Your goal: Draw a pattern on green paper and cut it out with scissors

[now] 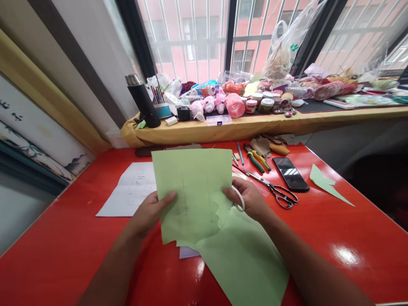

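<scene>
Upright before me is a light green sheet of paper (194,178) with faint pencil lines and an irregular cut along its lower right. My left hand (152,211) is closed on its left edge, thumb on the front. At the right edge my right hand (245,197) pinches the paper, also thumb in front. A white loop (239,199) like a scissors handle sticks out by the right fingers; any blades are hidden. Below, a larger green paper piece (248,259) spreads toward me under the right forearm. A pale lilac paper corner (188,252) peeks out beneath.
On the red table (63,242) lie a white printed sheet (127,191), black-handled scissors (280,193), pliers (256,159), a phone (290,174) and a green scrap (330,185). Behind, the sill holds a black flask (143,102), jars (250,105) and craft items.
</scene>
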{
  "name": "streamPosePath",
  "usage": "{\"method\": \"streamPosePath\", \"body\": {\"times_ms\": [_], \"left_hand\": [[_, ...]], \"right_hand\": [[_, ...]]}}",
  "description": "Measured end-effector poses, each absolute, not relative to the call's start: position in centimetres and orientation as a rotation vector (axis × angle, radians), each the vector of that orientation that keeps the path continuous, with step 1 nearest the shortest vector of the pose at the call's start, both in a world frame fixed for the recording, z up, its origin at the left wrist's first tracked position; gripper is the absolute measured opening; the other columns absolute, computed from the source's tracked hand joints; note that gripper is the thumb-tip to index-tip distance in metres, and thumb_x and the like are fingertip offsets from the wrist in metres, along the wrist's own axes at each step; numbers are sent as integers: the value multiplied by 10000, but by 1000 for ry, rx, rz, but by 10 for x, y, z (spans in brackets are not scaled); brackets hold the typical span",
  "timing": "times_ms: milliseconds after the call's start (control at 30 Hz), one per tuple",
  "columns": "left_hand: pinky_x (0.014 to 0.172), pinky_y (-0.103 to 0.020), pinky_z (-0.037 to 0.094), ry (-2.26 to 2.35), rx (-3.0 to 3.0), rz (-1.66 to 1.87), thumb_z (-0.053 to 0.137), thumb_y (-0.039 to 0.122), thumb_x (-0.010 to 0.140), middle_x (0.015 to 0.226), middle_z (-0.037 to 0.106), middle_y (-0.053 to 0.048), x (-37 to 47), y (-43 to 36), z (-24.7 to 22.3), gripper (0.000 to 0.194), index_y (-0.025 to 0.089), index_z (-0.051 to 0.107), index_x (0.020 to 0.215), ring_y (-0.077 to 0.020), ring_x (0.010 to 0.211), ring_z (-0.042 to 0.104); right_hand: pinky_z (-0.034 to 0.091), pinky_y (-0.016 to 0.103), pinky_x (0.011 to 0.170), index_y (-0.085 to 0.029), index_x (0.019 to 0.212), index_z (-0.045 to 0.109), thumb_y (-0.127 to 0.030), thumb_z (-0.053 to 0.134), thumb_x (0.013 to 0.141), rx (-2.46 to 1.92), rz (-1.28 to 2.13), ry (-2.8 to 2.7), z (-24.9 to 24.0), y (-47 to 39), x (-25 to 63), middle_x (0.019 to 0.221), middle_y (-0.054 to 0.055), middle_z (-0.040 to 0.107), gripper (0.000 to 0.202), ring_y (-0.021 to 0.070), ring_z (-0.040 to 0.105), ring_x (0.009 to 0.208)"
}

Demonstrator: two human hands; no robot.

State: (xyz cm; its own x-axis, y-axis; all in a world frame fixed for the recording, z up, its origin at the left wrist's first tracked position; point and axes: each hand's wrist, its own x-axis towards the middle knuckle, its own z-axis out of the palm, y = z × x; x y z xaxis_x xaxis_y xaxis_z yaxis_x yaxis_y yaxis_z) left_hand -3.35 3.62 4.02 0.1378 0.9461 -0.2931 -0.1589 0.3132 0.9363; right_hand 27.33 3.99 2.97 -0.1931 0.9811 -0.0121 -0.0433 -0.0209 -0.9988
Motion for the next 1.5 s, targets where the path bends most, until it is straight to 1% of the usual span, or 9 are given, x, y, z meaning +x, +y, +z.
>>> {"method": "streamPosePath", "body": {"times_ms": [133,233,333,433,567,733,933,1100,1500], "left_hand": [[940,-463,688,1120,902,997,964,490,782,1266,827,-189,-28,34,37,488,200,842,1155,-390,1148,805],[994,-481,669,1185,832,1126,964,497,776,1265,828,-184,-24,36,41,518,173,833,1158,-391,1178,792],[1112,-470,602,1322,830,1364,975,485,759,1263,832,-152,-20,39,45,518,167,826,1139,-368,1259,755],[1176,-460,545,1437,899,1445,957,503,780,1241,836,-129,-19,40,47,475,177,828,1101,-354,1318,721],[1171,-465,545,1382,850,1475,997,520,711,1153,849,-116,-18,39,47,515,184,827,1063,-352,1291,733],[1116,-468,595,1255,686,1464,1041,440,646,1201,842,-131,-15,40,46,551,167,825,1072,-379,1290,733],[1026,-392,645,1142,633,1498,1031,379,700,1331,814,-115,-11,38,43,552,199,819,1177,-362,1358,701],[959,-297,654,1117,626,1483,1017,381,741,1299,829,-98,-10,38,39,540,207,821,1213,-318,1387,689],[951,-308,678,1053,606,1464,980,354,797,1202,858,-72,-12,39,37,369,233,841,1116,-316,1380,701]], "right_hand": [[489,292,566,-199,951,751,-652,864,835,-1125,1371,-1296,31,40,273,762,7,717,481,170,607,613],[481,288,560,-197,953,719,-615,836,894,-1160,1286,-1206,31,43,274,685,-16,672,438,163,603,575],[490,290,564,-187,1013,717,-610,811,930,-1152,1207,-1085,28,47,277,714,-4,692,440,159,614,575],[488,292,554,-185,1081,722,-628,784,958,-1077,1250,-1083,26,46,280,702,-11,688,463,154,606,553],[501,308,569,-172,1129,736,-670,745,982,-967,1475,-1256,26,37,273,759,31,755,520,154,623,551],[455,294,569,-154,1154,743,-756,709,968,-889,1669,-1396,19,28,261,826,68,792,631,146,633,577],[449,283,570,-152,1166,744,-754,663,1005,-852,1761,-1412,11,30,260,832,68,797,628,141,654,581],[463,275,581,-160,1177,737,-752,658,1013,-845,1799,-1426,11,30,261,858,68,806,619,140,682,609],[469,261,579,-160,1179,741,-700,635,1057,-791,1777,-1405,10,30,262,858,64,809,564,125,690,605]]}}
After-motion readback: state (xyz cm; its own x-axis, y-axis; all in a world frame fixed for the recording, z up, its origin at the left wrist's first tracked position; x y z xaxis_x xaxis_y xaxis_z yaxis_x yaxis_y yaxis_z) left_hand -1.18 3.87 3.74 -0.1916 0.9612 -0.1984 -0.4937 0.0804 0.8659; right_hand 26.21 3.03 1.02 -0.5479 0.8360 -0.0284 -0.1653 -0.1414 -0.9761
